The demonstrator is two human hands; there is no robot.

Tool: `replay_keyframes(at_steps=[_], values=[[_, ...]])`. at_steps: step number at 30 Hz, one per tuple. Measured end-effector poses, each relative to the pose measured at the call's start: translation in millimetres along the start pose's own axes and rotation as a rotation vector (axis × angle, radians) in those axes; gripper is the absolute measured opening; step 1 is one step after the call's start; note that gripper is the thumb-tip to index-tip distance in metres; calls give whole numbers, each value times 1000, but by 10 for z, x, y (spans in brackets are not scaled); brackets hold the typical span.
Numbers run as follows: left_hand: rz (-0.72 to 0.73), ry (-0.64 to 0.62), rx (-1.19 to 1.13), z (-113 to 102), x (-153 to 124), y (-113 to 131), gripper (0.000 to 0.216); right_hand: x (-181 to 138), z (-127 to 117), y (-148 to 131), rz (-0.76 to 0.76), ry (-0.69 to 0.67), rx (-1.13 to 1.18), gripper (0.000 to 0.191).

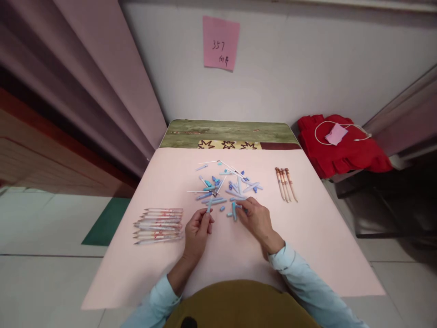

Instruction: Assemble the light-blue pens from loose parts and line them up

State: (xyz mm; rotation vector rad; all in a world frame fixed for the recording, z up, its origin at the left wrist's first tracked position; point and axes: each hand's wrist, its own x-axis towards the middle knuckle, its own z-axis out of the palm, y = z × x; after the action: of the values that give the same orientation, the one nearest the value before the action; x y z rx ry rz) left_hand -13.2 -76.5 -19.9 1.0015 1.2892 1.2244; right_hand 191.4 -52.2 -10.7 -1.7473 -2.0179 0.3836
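The left hand (198, 229) is pinching a pale barrel (209, 205) over the worktop (307, 255). The right hand (256, 218) is bending over a teal tube (234, 211), just before the pile (218, 201) — whether its grip is clasping or merely touching, I cannot tell. A cap (222, 208) is lying loose between them; a brushing finger could be sending it rolling. Thin rods (232, 170) are tangling — one tug might be dragging others.

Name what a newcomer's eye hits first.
Likely the scattered blue plastic pen parts midway across the pale pink tabletop, bare left hand and right hand at their near edge. Then the red ruffled cloth past the tabletop's right edge, and the square pink paper note on the grey-white wall.
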Motion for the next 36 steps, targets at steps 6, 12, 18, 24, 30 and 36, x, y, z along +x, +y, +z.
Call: replay_keyframes(at_steps=[6, 12, 18, 24, 30, 36], values=[[21, -11, 25, 4, 0, 1, 28, 136, 44, -373, -132, -127, -39, 18], [-79, -3, -23, -15, -34, 78, 31, 189, 129, -470, -109, -215, -127, 16], [-222, 41, -83, -23, -115, 129, 36, 143, 6, -218, 16, -48, 13, 16], [-292, 3, -75, 20, -159, 173, 30, 1, -190, 98, 192, 49, 66, 16], [-302, -42, -77, 117, -136, 206, 25, -164, -239, 178, 226, 96, 190, 18], [-323, -59, -43, 140, -127, 187, 30, -138, -214, 271, 260, 136, 196, 19]])
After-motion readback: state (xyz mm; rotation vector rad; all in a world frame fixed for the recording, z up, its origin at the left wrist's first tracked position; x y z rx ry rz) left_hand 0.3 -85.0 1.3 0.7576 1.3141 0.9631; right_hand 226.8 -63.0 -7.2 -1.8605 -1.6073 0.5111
